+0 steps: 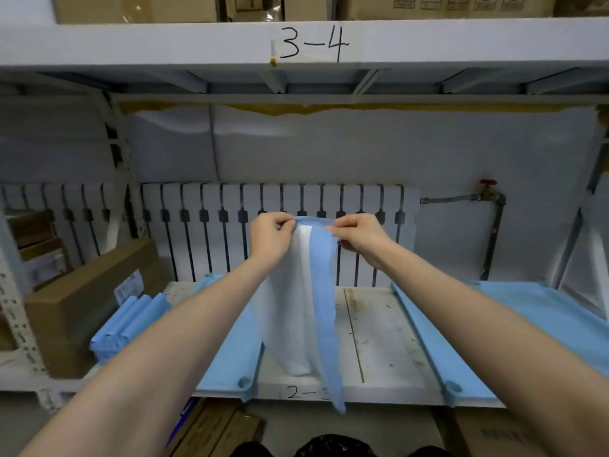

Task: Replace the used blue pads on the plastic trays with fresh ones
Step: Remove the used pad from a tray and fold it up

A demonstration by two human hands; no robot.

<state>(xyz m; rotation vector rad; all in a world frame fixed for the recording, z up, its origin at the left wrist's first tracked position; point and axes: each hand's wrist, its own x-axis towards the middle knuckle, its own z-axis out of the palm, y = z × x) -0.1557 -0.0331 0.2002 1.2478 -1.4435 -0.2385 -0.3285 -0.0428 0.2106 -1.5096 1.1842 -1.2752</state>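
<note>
Both forearms (184,341) reach up from the bottom edge toward a stained white shelf board (379,331), which lies below and beyond the hands. On it sit two blue plastic trays: the left tray (227,364) under the left wrist and the right tray (438,341) below and outward of the right wrist, with bare board between them. A cardboard box (82,298) stands well out to the left of the left hand, and a stack of folded pads (128,324) leans against it.

The pad (296,308) hangs between the two hands. Its white face is toward the camera, a blue strip runs down the right side, and its tail drops past the shelf's front edge. The left hand (270,237) and right hand (361,237) are close together, each with thumb and curled fingers pinching the pad's top edge.

By its limp drape, the pad looks very light, thin and soft. It is likely to cling to itself and could tear if yanked. The top corners look like the best hold, drawn apart gently so the folds open before it is laid over a tray.
</note>
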